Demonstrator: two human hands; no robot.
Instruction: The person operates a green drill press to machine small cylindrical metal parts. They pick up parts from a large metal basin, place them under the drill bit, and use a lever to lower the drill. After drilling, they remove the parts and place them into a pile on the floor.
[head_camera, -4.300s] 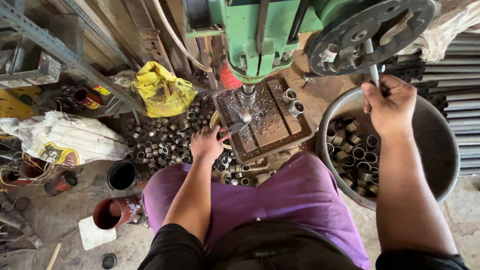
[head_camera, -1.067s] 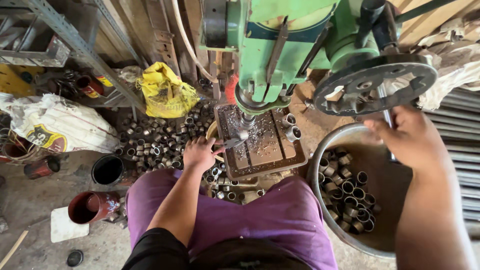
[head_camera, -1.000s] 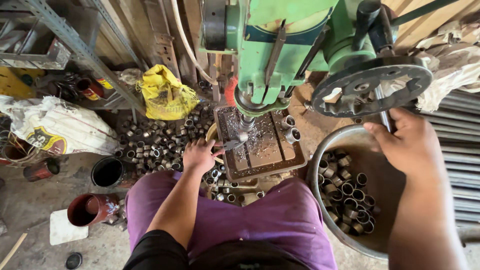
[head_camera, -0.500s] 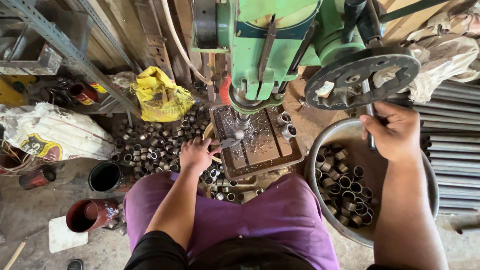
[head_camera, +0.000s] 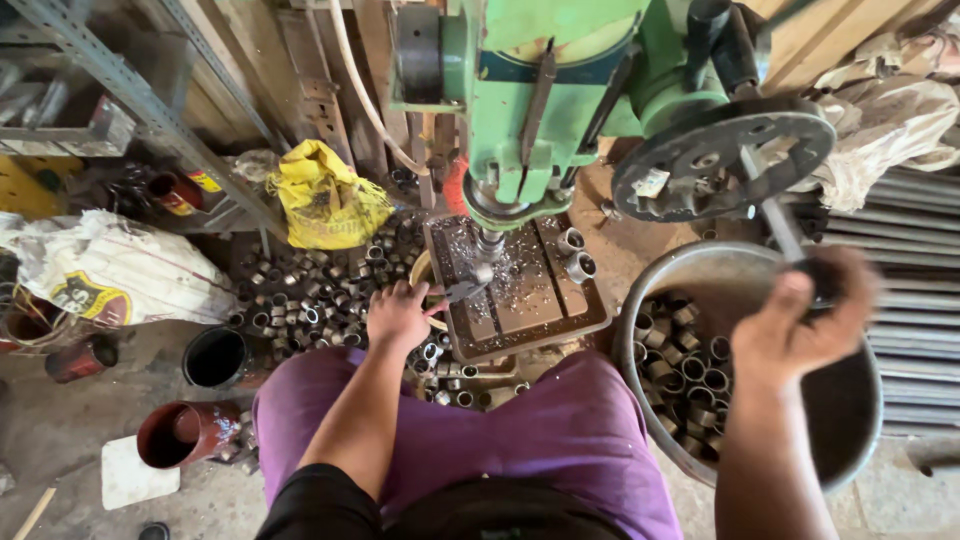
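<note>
Cluttered workshop floor surrounds a seated person in purple trousers, with sacks, cans and steel stock crowding every side. The right hand, blurred, is curled shut around the dark knob at the end of a feed lever that sticks out of the round grey spoked wheel on the green pillar drill; gripping the far end of the lever gives the most leverage on the spindle. The left hand rests at the left edge of the swarf-covered metal drill table, fingers pinched on a thin metal handle that reaches toward the small steel ring under the drill spindle, which keeps the fingers clear of the bit while steadying the piece. Two more short steel rings sit at the table's right side, close at hand. Just under the right arm stands a large round grey metal basin part-filled with the same rings, and a loose heap of rings lies on the floor by the left hand, so each pile is within reach of one side. Farther left are a yellow plastic bag, a white woven sack, and a rusty red can.
</note>
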